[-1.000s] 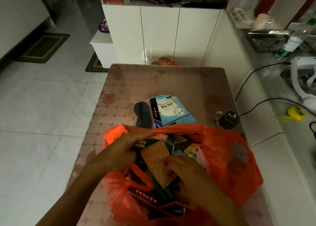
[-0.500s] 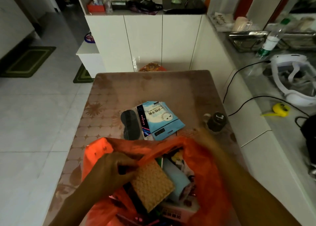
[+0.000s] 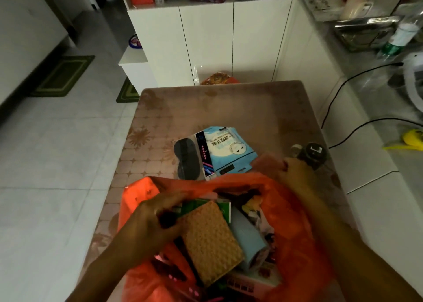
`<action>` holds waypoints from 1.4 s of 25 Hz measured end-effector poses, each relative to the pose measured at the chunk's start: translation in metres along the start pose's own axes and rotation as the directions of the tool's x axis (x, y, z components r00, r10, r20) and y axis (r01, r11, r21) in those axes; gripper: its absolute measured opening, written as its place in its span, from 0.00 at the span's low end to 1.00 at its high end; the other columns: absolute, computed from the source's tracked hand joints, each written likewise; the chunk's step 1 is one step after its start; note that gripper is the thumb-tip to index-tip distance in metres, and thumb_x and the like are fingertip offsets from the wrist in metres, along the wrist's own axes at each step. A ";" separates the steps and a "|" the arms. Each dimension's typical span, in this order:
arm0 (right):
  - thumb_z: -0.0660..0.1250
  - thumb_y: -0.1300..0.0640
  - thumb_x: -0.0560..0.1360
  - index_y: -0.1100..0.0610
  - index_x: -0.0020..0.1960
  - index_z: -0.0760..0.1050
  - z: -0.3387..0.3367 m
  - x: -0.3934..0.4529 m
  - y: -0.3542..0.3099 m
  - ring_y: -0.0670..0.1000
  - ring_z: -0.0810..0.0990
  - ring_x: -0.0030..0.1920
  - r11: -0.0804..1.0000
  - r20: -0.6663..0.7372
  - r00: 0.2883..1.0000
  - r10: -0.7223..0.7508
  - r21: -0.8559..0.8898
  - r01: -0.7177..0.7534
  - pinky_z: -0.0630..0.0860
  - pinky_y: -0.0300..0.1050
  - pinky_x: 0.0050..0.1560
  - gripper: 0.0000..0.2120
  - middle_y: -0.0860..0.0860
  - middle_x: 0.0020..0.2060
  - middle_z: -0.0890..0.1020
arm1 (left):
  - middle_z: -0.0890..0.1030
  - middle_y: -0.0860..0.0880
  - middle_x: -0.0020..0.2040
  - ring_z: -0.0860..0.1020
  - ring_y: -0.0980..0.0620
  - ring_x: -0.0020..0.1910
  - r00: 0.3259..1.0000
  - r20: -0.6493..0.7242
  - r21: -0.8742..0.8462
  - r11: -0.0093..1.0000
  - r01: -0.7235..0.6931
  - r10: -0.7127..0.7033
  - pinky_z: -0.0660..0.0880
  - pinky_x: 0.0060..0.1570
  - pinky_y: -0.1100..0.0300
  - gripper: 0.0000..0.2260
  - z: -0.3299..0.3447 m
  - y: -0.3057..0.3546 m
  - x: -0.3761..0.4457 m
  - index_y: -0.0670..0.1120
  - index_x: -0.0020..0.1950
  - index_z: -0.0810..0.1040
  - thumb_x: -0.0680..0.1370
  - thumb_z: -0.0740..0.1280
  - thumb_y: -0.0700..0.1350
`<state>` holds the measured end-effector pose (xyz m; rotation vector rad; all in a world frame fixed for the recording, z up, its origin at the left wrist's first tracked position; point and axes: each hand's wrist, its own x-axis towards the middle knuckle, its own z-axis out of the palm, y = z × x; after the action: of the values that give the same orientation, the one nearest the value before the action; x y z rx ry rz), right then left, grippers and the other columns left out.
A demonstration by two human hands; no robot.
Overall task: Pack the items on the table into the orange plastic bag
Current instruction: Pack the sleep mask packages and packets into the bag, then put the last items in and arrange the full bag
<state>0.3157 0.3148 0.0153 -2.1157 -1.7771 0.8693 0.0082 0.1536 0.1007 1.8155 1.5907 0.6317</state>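
Head view: since half a second ago, we see the right hand (image 3: pixel 295 176) has come out of its blur, reaching past the far rim of the orange plastic bag (image 3: pixel 295 212), fingers curled on a small pinkish flat item (image 3: pixel 266 163) beside the dark little jar (image 3: pixel 313 154). The left hand (image 3: pixel 153 219) still grips the bag's near-left rim, holding it open on the brown patterned table (image 3: pixel 229 109). A tan waffle-textured pad (image 3: pixel 210 240) lies inside the bag. The light-blue glove packet (image 3: pixel 226 149) and black eye mask (image 3: pixel 186 160) remain on the table.
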 end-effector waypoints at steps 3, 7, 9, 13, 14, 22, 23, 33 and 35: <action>0.67 0.54 0.76 0.56 0.47 0.79 -0.055 -0.065 -0.034 0.46 0.74 0.34 0.965 -0.414 0.893 -0.179 0.104 0.241 0.69 0.39 0.32 0.06 0.49 0.37 0.79 | 0.67 0.81 0.61 0.70 0.73 0.62 0.998 -0.067 -0.015 1.000 -0.021 0.020 0.69 0.59 0.74 0.39 -0.010 0.017 0.008 0.77 0.65 0.62 0.71 0.73 0.38; 0.68 0.55 0.71 0.54 0.38 0.78 -0.063 -0.170 -0.071 0.46 0.73 0.30 0.764 -0.319 0.730 -0.604 0.029 0.644 0.71 0.39 0.30 0.04 0.48 0.31 0.77 | 0.71 0.80 0.57 0.74 0.74 0.55 0.993 -0.072 -0.083 0.991 -0.104 0.098 0.71 0.50 0.77 0.40 -0.015 0.038 0.016 0.76 0.64 0.63 0.69 0.65 0.33; 0.68 0.51 0.69 0.51 0.48 0.81 -0.024 -0.185 -0.063 0.48 0.80 0.37 0.776 -0.109 0.776 -0.621 -0.226 0.589 0.77 0.41 0.34 0.09 0.49 0.43 0.82 | 0.76 0.75 0.54 0.78 0.69 0.51 0.990 -0.081 -0.076 0.989 -0.123 0.117 0.73 0.51 0.74 0.37 -0.016 0.036 0.019 0.73 0.63 0.69 0.69 0.66 0.32; 0.56 0.41 0.78 0.46 0.78 0.53 0.010 -0.162 -0.029 0.54 0.64 0.72 0.885 0.358 0.900 -0.249 -0.294 0.362 0.64 0.52 0.71 0.30 0.46 0.77 0.55 | 0.78 0.74 0.52 0.78 0.68 0.53 0.992 -0.094 -0.037 0.995 -0.093 0.089 0.65 0.65 0.70 0.32 -0.014 0.029 0.021 0.71 0.52 0.78 0.70 0.71 0.31; 0.55 0.41 0.78 0.46 0.78 0.51 0.001 -0.161 -0.026 0.54 0.61 0.74 0.881 0.446 0.865 -0.230 -0.281 0.379 0.60 0.53 0.73 0.31 0.46 0.77 0.54 | 0.78 0.74 0.52 0.78 0.69 0.52 0.996 -0.064 -0.079 0.995 -0.059 0.054 0.71 0.60 0.69 0.30 -0.014 0.028 0.020 0.71 0.49 0.79 0.72 0.70 0.32; 0.61 0.56 0.79 0.52 0.50 0.75 -0.045 -0.038 -0.109 0.44 0.78 0.45 0.966 0.076 0.967 -0.242 0.113 0.233 0.72 0.36 0.36 0.05 0.49 0.49 0.81 | 0.85 0.64 0.41 0.82 0.63 0.44 0.973 -0.031 -0.348 0.915 0.203 -0.228 0.78 0.46 0.69 0.27 -0.013 0.008 0.021 0.65 0.41 0.84 0.73 0.67 0.29; 0.61 0.57 0.79 0.54 0.52 0.75 -0.022 -0.002 -0.101 0.45 0.78 0.44 0.985 0.091 0.986 -0.142 0.114 0.131 0.72 0.38 0.35 0.05 0.51 0.49 0.81 | 0.85 0.63 0.41 0.82 0.63 0.43 0.969 -0.020 -0.355 0.908 0.223 -0.246 0.78 0.45 0.69 0.27 -0.012 0.006 0.023 0.65 0.40 0.84 0.73 0.67 0.29; 0.72 0.55 0.68 0.53 0.40 0.73 0.107 0.108 -0.036 0.55 0.81 0.45 0.927 0.116 0.974 0.193 0.303 -0.219 0.80 0.50 0.45 0.08 0.52 0.40 0.81 | 0.86 0.59 0.40 0.83 0.63 0.43 0.962 -0.042 -0.402 0.886 0.232 -0.271 0.76 0.42 0.74 0.20 -0.001 -0.002 0.025 0.54 0.41 0.87 0.71 0.70 0.28; 0.69 0.63 0.69 0.55 0.37 0.72 0.096 0.108 -0.040 0.59 0.82 0.46 0.799 0.085 0.974 0.209 0.560 -0.220 0.80 0.54 0.44 0.07 0.58 0.42 0.81 | 0.86 0.59 0.40 0.83 0.63 0.43 0.960 -0.046 -0.413 0.881 0.232 -0.275 0.76 0.42 0.74 0.21 -0.002 -0.001 0.025 0.55 0.41 0.87 0.71 0.69 0.27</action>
<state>0.2367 0.4089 -0.0698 -1.9117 -1.0886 1.2894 0.0100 0.1785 0.0996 1.2634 1.5889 0.8686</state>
